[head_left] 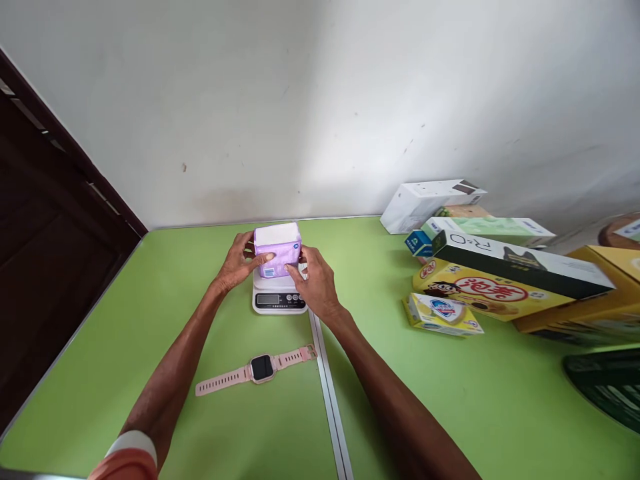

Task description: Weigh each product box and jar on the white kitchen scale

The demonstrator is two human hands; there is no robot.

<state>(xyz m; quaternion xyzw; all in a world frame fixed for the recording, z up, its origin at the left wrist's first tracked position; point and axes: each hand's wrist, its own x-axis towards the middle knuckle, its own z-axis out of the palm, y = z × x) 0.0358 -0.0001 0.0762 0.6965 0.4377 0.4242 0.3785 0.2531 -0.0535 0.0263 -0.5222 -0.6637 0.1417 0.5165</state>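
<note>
A purple and white pack of tissues [278, 251] stands at the back of the green table, gripped from both sides. My left hand [239, 263] is closed on its left side, thumb across the front face. On the opposite side my right hand [316, 280] holds the pack, its thumb near the lower right corner. Right under the pack is a white kitchen scale [280, 300] with a dark display panel facing me; whether the pack rests on it I cannot tell. Closer to me lies a smartwatch [262, 368] with a pink strap stretched out flat.
On the right lie several boxes, among them a yellow soap box [443, 315], a long black and white box [523, 263] and a white box [425, 205]. A white strip [327, 393] crosses the green table [240, 440]. The wall [260, 120] rises behind.
</note>
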